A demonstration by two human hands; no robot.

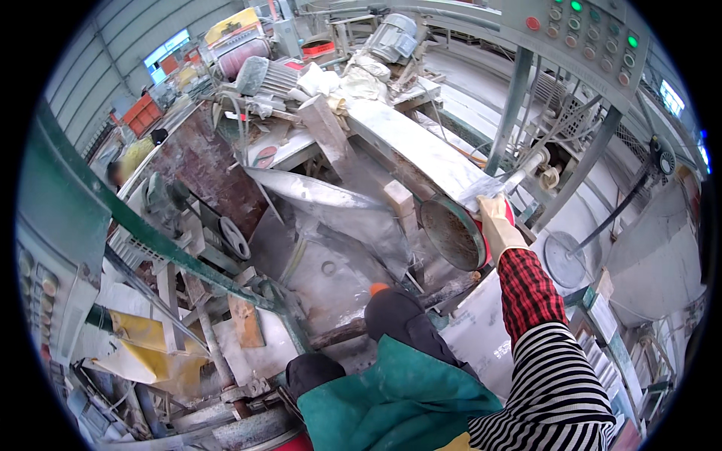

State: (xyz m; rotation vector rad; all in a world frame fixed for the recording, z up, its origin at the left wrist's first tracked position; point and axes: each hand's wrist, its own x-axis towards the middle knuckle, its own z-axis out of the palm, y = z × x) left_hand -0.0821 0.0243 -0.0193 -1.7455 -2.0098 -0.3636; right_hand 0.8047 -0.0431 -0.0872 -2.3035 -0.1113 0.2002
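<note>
Single view only, head cam, left unit of the worn pair. Fisheye looked steeply down and fwd from above the person's own body. Nearest, at the bottom: green apron [398,398] and striped sleeve [553,383]. Right hand [498,224] reached up mid-frame, beside the round pulley [451,233] of the belt machine. Farther off: control panel [579,30] top right, workshop wall top left. Edges bent hard at the rim; no 2nd view, so no overlap.

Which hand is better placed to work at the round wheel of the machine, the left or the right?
The right. The gloved right hand already rests at the upper edge of the round wheel, with the arm stretched out to it. The left hand is not in view.
</note>
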